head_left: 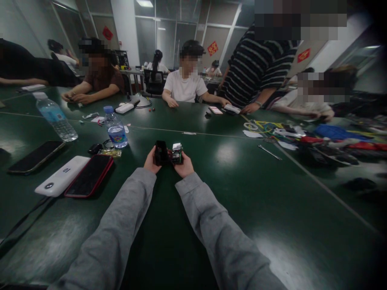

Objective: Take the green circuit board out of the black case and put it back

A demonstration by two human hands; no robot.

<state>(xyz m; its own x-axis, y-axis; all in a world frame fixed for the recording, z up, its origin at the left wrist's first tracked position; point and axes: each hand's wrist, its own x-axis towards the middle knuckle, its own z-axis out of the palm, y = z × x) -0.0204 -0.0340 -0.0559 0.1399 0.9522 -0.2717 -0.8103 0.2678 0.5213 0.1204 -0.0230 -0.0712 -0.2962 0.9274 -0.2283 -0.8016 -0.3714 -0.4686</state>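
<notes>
Both of my hands are held out over the green table (238, 177), in the middle of the view. My left hand (151, 161) is closed around a black open box-like case (161, 152). My right hand (185, 165) grips a small electronic module (177, 154) with a white top and a circuit board. Thin dark reddish wires seem to run between the case and the module, which are held side by side. Most fingertips are hidden behind the two parts.
On the left are a white power bank (63, 176), a red-edged phone (90, 176), a black phone (36, 157) and two water bottles (116, 131) (57, 119). Cables and a wrench (269, 152) lie right. Several people sit or stand around the table.
</notes>
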